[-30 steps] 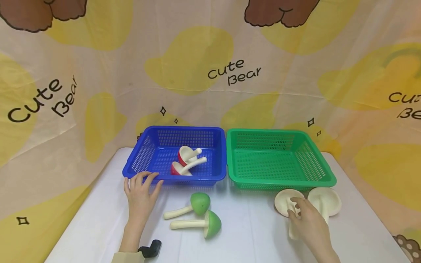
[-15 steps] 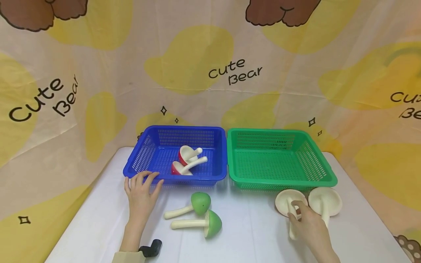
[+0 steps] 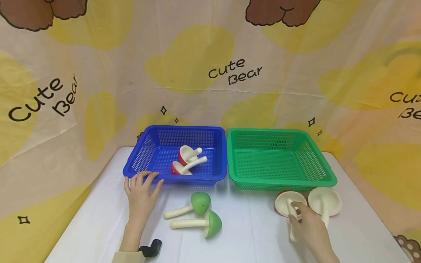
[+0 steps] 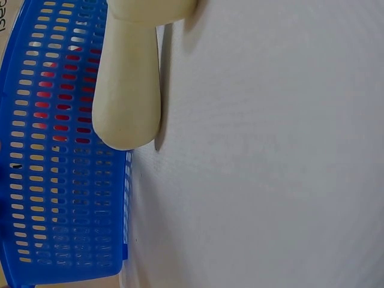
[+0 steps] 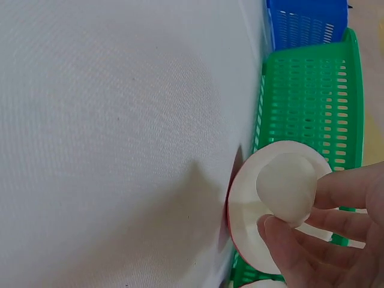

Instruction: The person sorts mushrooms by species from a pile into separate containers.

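Observation:
My left hand (image 3: 144,182) lies flat on the white table (image 3: 250,233), fingertips touching the front rim of the blue basket (image 3: 138,160). Two red-capped toy mushrooms (image 3: 185,161) lie inside that basket. My right hand (image 3: 296,212) grips the cream stem (image 5: 287,186) of a red-capped mushroom (image 3: 284,201) just in front of the green basket (image 3: 315,160). Its cap is tilted off the table, so the red edge (image 5: 228,210) shows. A second mushroom (image 3: 325,201) lies beside it, underside up. My fingers (image 5: 342,198) wrap round the stem.
Two green-capped mushrooms (image 3: 201,202) (image 3: 213,223) lie on the table between my hands. One cream stem (image 4: 129,84) shows next to the blue basket (image 4: 60,150) in the left wrist view. The green basket holds nothing. A patterned cloth backdrop (image 3: 210,73) rises behind the table.
The mushroom in my right hand has tipped up, and its red cap edge now shows. My right hand has drawn slightly nearer. The left hand has not moved.

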{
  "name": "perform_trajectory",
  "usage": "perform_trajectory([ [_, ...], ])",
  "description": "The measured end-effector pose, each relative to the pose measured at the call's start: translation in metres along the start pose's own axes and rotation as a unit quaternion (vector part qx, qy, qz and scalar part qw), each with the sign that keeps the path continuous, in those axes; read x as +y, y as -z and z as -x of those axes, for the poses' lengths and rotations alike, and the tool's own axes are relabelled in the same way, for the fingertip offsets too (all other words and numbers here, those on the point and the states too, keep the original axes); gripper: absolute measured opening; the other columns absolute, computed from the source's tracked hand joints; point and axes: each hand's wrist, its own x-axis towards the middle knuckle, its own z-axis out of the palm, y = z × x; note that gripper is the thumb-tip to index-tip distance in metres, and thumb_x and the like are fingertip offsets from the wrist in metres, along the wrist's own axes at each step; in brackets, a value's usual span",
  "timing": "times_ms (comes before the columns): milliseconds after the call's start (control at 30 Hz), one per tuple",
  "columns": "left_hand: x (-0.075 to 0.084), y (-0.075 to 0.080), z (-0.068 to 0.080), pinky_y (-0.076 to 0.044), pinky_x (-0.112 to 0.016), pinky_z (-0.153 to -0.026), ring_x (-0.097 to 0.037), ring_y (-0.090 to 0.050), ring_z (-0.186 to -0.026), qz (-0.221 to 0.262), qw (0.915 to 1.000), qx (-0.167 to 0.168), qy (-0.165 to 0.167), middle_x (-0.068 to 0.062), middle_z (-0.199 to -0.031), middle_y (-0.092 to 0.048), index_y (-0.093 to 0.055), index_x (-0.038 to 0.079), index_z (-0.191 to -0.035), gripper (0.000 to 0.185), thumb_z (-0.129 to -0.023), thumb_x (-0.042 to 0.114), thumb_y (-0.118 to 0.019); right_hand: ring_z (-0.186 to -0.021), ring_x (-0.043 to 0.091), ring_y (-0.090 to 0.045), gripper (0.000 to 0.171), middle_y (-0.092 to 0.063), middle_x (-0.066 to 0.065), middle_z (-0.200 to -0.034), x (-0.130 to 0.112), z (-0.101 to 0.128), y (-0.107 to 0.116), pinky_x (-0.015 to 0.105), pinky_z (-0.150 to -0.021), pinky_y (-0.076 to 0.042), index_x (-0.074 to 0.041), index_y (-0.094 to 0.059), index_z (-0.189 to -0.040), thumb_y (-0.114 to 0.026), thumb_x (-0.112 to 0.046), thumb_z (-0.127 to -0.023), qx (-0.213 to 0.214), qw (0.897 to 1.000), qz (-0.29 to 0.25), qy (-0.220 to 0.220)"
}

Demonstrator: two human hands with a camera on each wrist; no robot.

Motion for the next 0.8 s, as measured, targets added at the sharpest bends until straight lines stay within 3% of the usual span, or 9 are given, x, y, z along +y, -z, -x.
perform_trajectory([
  [600,0.004,0.002,0.0,-0.014,-0.073,-0.106,-0.038,-0.047,-0.11,0.006,0.9998,0.016,-0.008,-0.015,-0.107,-0.059,-0.069,0.009,-0.102,0.026,-0.079,0.018,-0.078,-0.078,0.013,-0.064,0.039,-0.068,0.012,-0.108,-0.007,0.01,0.015,0.03,-0.059,-0.045,-0.012,-0.058,-0.125,-0.063,-0.017,-0.087,-0.026,0.999,-0.032,-0.013],
  [800,0.005,0.003,-0.001,-0.014,-0.073,-0.106,-0.038,-0.047,-0.11,0.005,0.9999,0.013,-0.005,-0.015,-0.107,-0.059,-0.069,0.009,-0.103,0.027,-0.079,0.018,-0.078,-0.073,0.005,-0.061,0.037,-0.068,0.007,-0.105,-0.014,0.015,0.021,0.028,-0.061,-0.044,-0.015,-0.059,-0.124,-0.066,-0.018,-0.087,-0.005,0.999,-0.039,0.004],
])
